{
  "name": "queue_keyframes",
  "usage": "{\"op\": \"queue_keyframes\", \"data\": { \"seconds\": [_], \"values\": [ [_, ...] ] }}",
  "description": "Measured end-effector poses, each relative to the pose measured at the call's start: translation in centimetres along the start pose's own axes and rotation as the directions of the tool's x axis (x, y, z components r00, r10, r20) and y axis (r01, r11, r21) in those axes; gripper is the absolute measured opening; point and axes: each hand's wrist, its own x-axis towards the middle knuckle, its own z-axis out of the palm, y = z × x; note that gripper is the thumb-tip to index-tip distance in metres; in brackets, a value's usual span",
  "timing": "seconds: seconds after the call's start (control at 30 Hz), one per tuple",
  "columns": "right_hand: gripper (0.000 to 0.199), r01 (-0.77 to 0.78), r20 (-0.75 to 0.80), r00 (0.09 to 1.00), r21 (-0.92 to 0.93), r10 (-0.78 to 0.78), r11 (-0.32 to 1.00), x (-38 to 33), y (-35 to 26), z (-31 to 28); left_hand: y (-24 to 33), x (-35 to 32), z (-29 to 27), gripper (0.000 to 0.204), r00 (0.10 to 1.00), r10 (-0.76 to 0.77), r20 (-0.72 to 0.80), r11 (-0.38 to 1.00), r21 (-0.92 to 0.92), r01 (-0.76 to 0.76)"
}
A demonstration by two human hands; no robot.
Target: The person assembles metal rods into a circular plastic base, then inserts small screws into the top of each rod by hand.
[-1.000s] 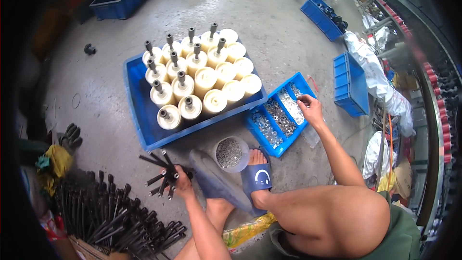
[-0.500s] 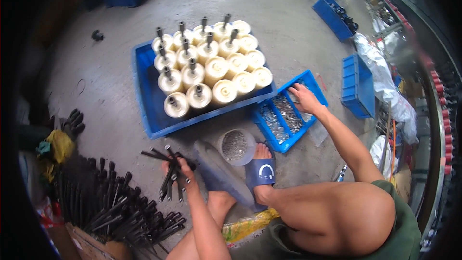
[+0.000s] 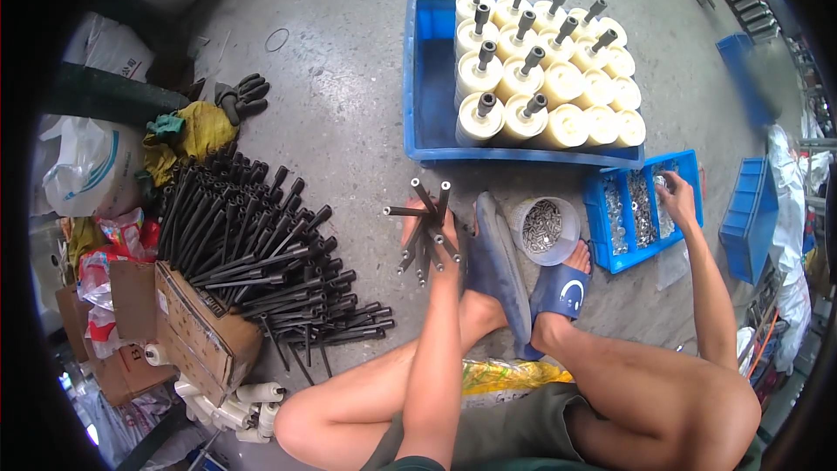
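Black rods (image 3: pixel 405 211) fan out from the left hand (image 3: pixel 447 231) near the centre of the frame, their pale metal ends pointing several ways. That hand is closed round the bunch, above the floor (image 3: pixel 366 140). The right hand (image 3: pixel 679 203), well apart from it at right of centre, bends its fingers over the right compartment of a blue tray (image 3: pixel 641 259). Its thumb and fingertips are close together at the small metal parts (image 3: pixel 665 225), but I cannot tell whether they grip one. More such parts fill the left and middle compartments.

Left of the tray, a clear tub (image 3: pixel 570 225) of silver pins (image 3: pixel 541 225) stands by the sandals (image 3: pixel 497 275). In the upper right, a blue crate (image 3: pixel 432 79) holds cream rollers (image 3: pixel 562 83); dark stems (image 3: pixel 486 54) rise from those toward its left and back, while several at the front right have bare tops. At lower left, a heap (image 3: pixel 253 236) of similar rods lies beside a cardboard box (image 3: pixel 196 332).

The step in hand looks like picking out small parts with the right hand while the left holds a supply of rods. The next move seems to call for a fine pinch, a lift clear of the dividers, and a firm left grip so no rod slips loose.
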Motion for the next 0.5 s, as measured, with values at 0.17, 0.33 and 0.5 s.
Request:
{"op": "queue_keyframes", "data": {
  "seconds": [0.17,0.33,0.5],
  "values": [
    [0.033,-0.292,0.043,0.946,0.538,0.32,0.791,-0.4,2.0,-0.2,-0.5,-1.0,0.7,0.034,0.999,0.038,0.033,0.999,-0.013,-0.037],
    [0.021,-0.503,0.348,0.822,0.815,0.451,0.288,-1.0,4.1,0.7,-1.6,-1.3,0.5,0.035,0.996,0.08,0.041,0.997,-0.01,-0.08],
    [0.021,-0.46,0.456,0.875,0.888,0.162,-0.015,-1.4,9.7,-1.1,-1.3,-1.4,1.3,0.035,0.995,0.083,0.052,0.996,-0.043,-0.081]
  ]
}}
